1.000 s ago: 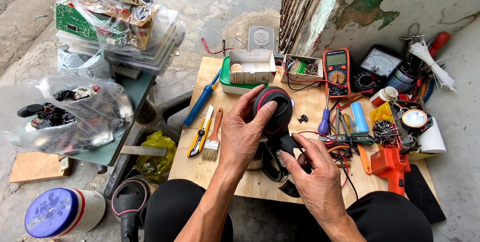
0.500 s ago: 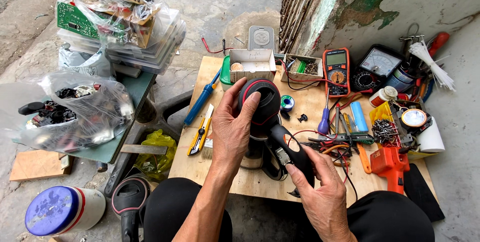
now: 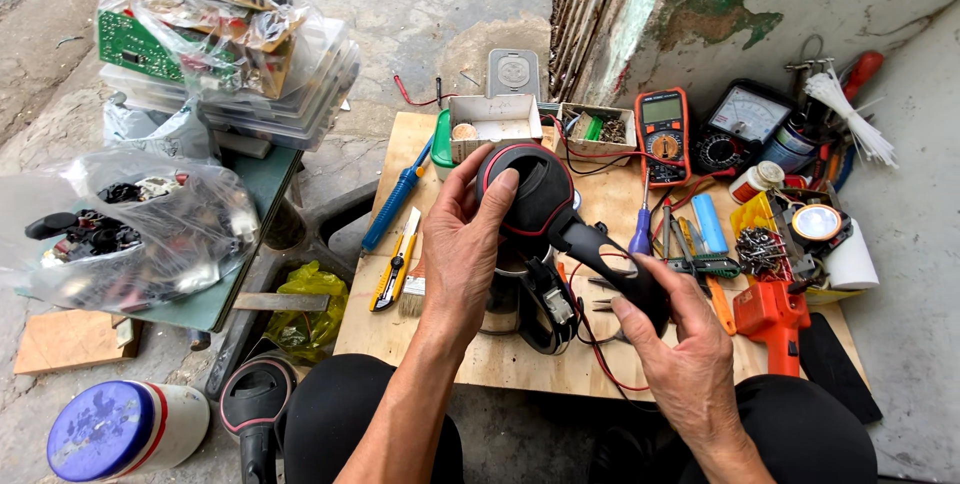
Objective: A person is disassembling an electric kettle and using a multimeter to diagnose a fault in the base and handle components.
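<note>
Kettle lid [image 3: 525, 189] now lifted higher; left hand [image 3: 462, 244] grips its rim, right hand [image 3: 680, 344] clasps black handle [image 3: 610, 264]. Best keep both grips steady over kettle body [image 3: 520, 309].

There is just one camera, worn on the person's head. It looks down and a bit forward, close over the wooden board [image 3: 500, 364] on the ground. The left hand [image 3: 462, 244] and right hand [image 3: 680, 344] come in from the bottom. A wall [image 3: 800, 4] stands at the far side.
</note>
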